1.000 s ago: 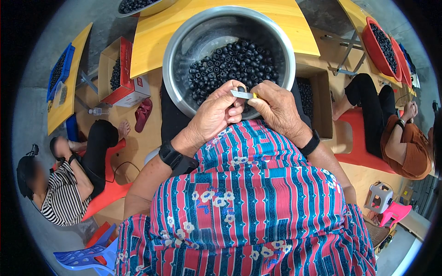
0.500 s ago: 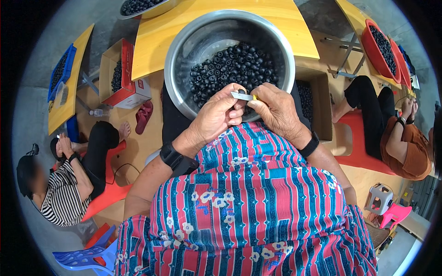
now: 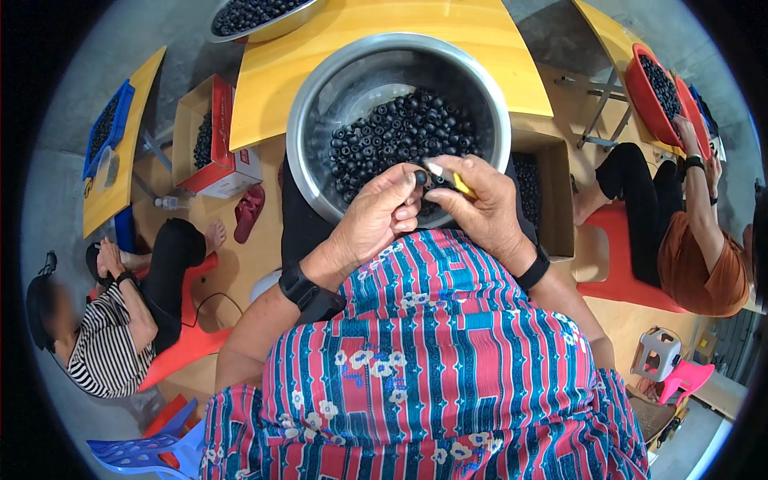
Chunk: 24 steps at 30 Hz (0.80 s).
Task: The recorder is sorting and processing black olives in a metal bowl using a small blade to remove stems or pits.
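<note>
Two hands: both meet over the near rim of the big round steel bowl (image 3: 320,104)
Bowl contents: heaps of small dark round pieces (image 3: 400,132) (can't tell what they are)
Left hand (image 3: 376,220): fingertips pinched on one small dark round piece (image 3: 419,178), right above that near rim
Right hand (image 3: 484,208): closed around a small yellow-handled tool (image 3: 450,178), tip just beside the pinched piece
Yellow wooden table (image 3: 384,28): behind the bowl
</note>
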Available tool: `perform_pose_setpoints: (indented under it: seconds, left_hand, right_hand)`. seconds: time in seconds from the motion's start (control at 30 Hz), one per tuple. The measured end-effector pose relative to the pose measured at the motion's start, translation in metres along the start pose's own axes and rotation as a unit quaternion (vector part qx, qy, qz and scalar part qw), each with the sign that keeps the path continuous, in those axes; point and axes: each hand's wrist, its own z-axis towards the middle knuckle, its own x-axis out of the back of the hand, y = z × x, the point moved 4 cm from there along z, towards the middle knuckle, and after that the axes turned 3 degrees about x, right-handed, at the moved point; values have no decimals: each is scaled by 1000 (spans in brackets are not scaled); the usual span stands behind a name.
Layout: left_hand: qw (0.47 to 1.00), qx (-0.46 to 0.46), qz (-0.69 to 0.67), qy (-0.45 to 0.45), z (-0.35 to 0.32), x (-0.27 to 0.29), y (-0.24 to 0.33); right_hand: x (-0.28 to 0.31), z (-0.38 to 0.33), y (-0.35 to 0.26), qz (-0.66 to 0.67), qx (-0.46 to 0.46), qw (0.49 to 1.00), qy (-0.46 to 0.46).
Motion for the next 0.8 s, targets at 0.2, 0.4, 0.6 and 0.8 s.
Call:
perform_pose_setpoints:
  seconds: [0.2, 0.4, 0.6, 0.8]
  left_hand:
    - [999, 14, -12, 43, 2, 2, -5]
    - [1000, 25, -1, 12, 5, 4, -8]
    - [998, 45, -31, -1, 7, 3, -13]
    - [998, 43, -41, 20, 4, 3, -11]
  right_hand:
    - [-2, -2, 3, -104, 30, 994, -7]
    - [2, -3, -2, -135, 96, 986, 23]
    - [3, -5, -4, -153, 145, 976, 52]
    - [2, -7, -3, -129, 153, 979, 42]
